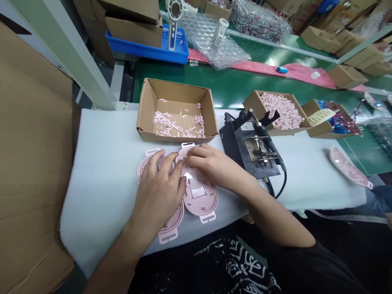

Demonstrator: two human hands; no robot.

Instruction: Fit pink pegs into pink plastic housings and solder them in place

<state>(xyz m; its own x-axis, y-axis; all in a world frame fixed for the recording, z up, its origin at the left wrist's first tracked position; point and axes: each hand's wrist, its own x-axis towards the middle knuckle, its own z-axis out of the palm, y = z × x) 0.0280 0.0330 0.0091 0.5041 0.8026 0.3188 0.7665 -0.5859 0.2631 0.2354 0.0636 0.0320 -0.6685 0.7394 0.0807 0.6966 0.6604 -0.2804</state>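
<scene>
Two pink oval plastic shells lie side by side on the white-covered table. My left hand [161, 185] rests over the left shell [175, 222], palm down with fingers spread, and covers much of it. Its thumb and index finger reach to the edge of the right shell [200, 204]. On the upper part of that right shell, my right hand [208, 163] has its fingers bent and pressed together. Whatever is between those fingertips is hidden. Small posts and a pale rectangular area show inside the right shell.
Behind the shells stands a cardboard box [177, 139] with small pink pieces. To the right sits a black clamp device [245, 143] with a cable. Beyond it are a box of pink parts [281, 110] and another pink shell [349, 167]. A blue tray [147, 51] is at the back.
</scene>
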